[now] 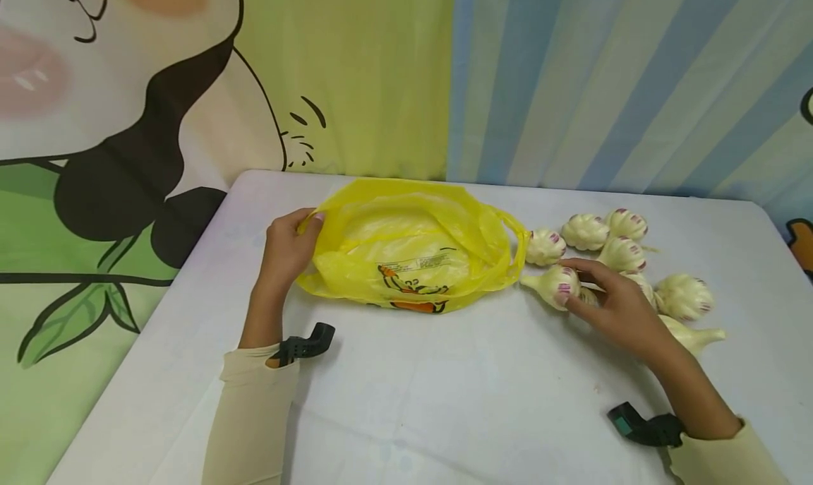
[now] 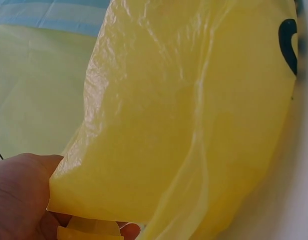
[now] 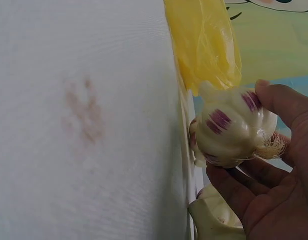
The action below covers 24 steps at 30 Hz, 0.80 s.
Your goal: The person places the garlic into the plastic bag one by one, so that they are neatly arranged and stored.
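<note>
A yellow plastic bag (image 1: 406, 259) with a printed picture lies on the table, its mouth spread open and a handle loop pointing right. My left hand (image 1: 292, 248) pinches the bag's left edge between thumb and fingers; in the left wrist view the yellow film (image 2: 144, 125) covers part of that hand (image 2: 24, 195). To the right of the bag, my right hand (image 1: 612, 305) holds a garlic bulb (image 1: 554, 286) with purple streaks. The right wrist view shows the thumb and fingers around this bulb (image 3: 233, 125), its stem towards the bag and its roots towards the palm.
Several more garlic bulbs (image 1: 584, 231) lie behind and around the right hand, one (image 1: 545, 247) close to the bag's handle. A garlic bulb (image 1: 689, 335) sits to the right of the hand. The white table (image 1: 406, 400) ends at a printed cloth backdrop (image 1: 356, 75).
</note>
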Tool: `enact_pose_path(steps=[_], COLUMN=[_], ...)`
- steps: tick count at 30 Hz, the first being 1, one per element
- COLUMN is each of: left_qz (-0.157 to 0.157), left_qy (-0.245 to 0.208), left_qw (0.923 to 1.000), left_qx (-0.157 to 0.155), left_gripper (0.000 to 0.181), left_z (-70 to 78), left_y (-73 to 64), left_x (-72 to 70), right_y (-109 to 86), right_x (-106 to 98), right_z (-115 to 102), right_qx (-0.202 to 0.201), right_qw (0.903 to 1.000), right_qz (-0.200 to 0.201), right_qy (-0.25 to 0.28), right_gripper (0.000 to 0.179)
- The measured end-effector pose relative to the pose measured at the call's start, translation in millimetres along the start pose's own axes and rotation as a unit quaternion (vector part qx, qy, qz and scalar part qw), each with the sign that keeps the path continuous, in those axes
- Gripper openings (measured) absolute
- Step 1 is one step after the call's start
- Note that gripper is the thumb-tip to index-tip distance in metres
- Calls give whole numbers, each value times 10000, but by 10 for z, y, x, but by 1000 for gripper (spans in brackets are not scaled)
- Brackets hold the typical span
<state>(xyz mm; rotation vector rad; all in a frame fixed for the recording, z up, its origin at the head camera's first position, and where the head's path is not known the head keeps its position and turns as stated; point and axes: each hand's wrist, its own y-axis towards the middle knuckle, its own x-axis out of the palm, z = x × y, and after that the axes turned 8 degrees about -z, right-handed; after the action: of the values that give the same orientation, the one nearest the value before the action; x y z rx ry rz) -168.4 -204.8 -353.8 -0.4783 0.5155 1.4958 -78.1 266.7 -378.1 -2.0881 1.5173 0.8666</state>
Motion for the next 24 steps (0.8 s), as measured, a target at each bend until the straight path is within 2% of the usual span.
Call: enact_pose_path(steps=[6,14,16,21,24], left_qz=[-39,0,-11,-58,-88], left_qy=[-13,-103,-121,-112,-82], left_qw=[10000,9999,9999,9999,9998], left_qx=[21,25,67,117,140], left_gripper=[47,45,45,46,46], left_z=[-17,-4,3,24,30], left_y=[-17,-30,-31,-35,-29], left_x=[-2,3,4,2,-4], right_y=[22,96,139,280,380], right_x=[-57,-217,-260,-312,-329], right_z=[-80,-228,-275,-380,-432], right_qx=[-125,103,-18,-392,-459], right_qw=[9988,9978,9975,9970,9971], right_qz=[276,553,581,429,233], right_qy=[390,352,395,507,565], right_gripper=[51,49,48,48,49])
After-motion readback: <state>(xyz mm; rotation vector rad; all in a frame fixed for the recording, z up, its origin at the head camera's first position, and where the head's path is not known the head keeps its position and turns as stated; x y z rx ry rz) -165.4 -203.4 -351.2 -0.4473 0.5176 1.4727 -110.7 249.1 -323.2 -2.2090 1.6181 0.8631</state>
